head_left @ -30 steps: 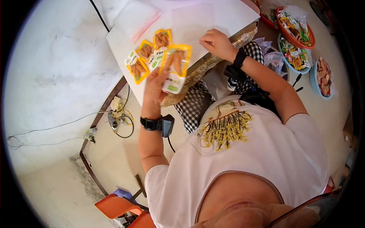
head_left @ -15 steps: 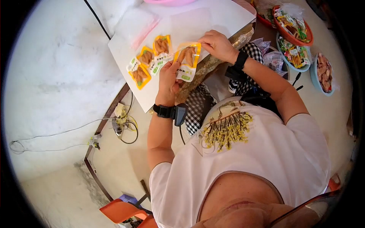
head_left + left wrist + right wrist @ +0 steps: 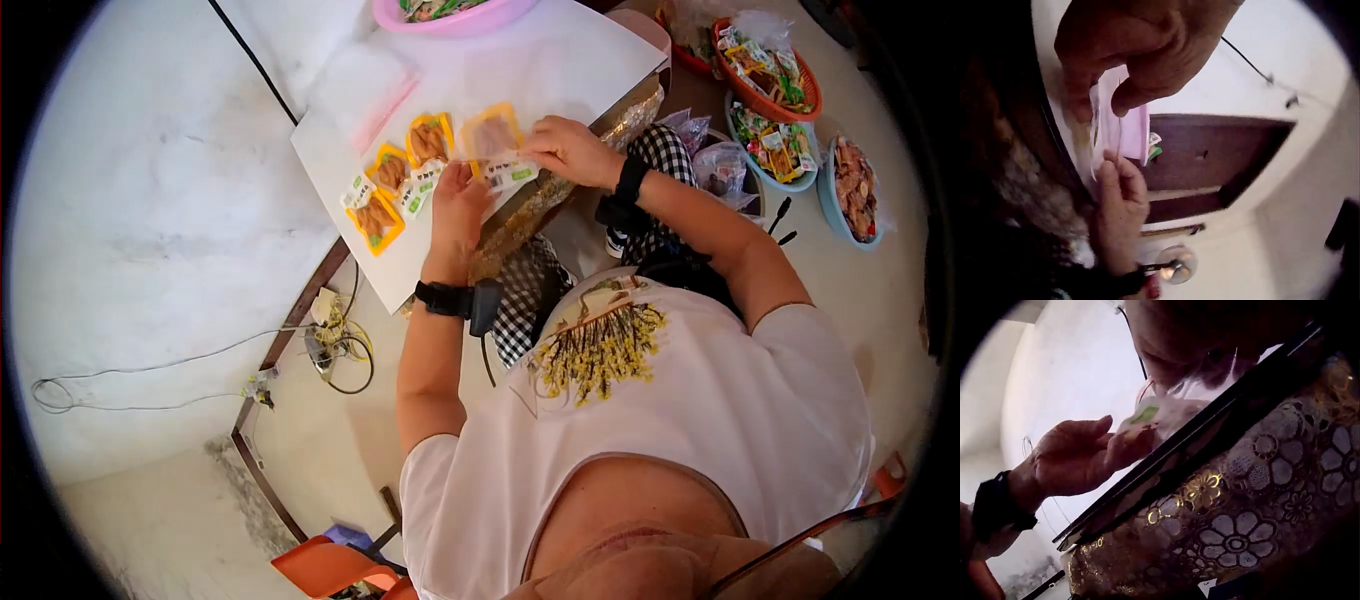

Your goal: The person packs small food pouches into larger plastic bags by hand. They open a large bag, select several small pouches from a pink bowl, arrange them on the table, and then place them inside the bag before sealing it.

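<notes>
Between the hands, above the table's near edge, is a blurred yellow-edged food packet [image 3: 492, 140]; in the right wrist view its pale end with a green mark [image 3: 1147, 415] shows. My left hand [image 3: 460, 212] holds its left side, thumb apart from the fingers in the left wrist view. My right hand [image 3: 578, 150] pinches its right edge; those fingertips [image 3: 1110, 156] touch thin, pale plastic in the left wrist view. To the left, several similar packets [image 3: 375, 220] lie on the white table [image 3: 590, 60], fanned out side by side.
A clear bag with a pink strip [image 3: 385, 110] lies behind the packets. The pink basin [image 3: 465, 18] stands at the far edge. On the floor at the right are a red basket [image 3: 815, 85] and a blue basin of meat [image 3: 830, 200]. Patterned cloth [image 3: 1235, 540] hangs below the tabletop.
The left hand has moved right with the packet, and the right hand has come to grip the packet's other side. More of the pink basin has come into view.
</notes>
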{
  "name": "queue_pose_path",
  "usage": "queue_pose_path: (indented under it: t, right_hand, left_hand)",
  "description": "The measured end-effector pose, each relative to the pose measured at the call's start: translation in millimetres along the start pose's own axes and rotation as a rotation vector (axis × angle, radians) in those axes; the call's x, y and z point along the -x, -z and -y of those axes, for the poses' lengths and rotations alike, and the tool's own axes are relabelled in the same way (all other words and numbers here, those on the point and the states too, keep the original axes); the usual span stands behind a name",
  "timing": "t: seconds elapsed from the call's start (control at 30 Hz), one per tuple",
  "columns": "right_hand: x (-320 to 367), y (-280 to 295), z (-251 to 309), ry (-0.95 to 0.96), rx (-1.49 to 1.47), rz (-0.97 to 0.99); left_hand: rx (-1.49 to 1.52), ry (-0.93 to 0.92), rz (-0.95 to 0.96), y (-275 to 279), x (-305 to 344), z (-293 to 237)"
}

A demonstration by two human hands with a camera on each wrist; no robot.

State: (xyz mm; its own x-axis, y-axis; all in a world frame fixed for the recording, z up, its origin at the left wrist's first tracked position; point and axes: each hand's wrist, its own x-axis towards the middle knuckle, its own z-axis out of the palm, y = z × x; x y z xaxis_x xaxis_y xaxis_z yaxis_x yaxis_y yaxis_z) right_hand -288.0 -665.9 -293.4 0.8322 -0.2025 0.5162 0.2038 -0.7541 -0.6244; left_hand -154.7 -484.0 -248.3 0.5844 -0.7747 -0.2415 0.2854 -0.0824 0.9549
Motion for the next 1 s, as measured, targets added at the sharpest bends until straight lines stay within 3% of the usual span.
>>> queue_pose_path:
  t: [0.07,0.17,0.27,0.37,0.57,0.77,1.0]
  right_hand:
    - [1.5,-1.8,-1.0,0.006,-0.022,-0.003]
    - [3.0,-3.4,0.0,0.009,-0.055,-0.042]
    - [3.3,-2.9,0.4,0.014,-0.064,-0.05]
    - [2.6,-2.9,-2.3,0.014,-0.074,-0.039]
    - [1.3,0.5,-2.7,0.008,-0.113,-0.012]
    - [1.6,3.6,-3.1,0.013,-0.157,0.001]
    - [-4.8,22.4,7.5,0.047,-0.083,0.013]
  left_hand:
    - [-0.403,0.024,-0.124,3.3,4.0,-2.5]
    - [-1.069,-0.262,-0.243,0.1,12.4,-4.6]
    - [-1.404,-0.708,-0.208,-12.2,14.1,-7.7]
    - [-1.615,-0.737,-0.092,-17.7,5.5,-12.0]
    - [-1.699,-0.837,0.05,-31.1,-3.8,-27.5]
    - [-1.756,-1.024,-0.011,-30.9,-29.1,-28.5]
    - [-1.815,-1.007,0.047,-24.7,-56.1,-24.7]
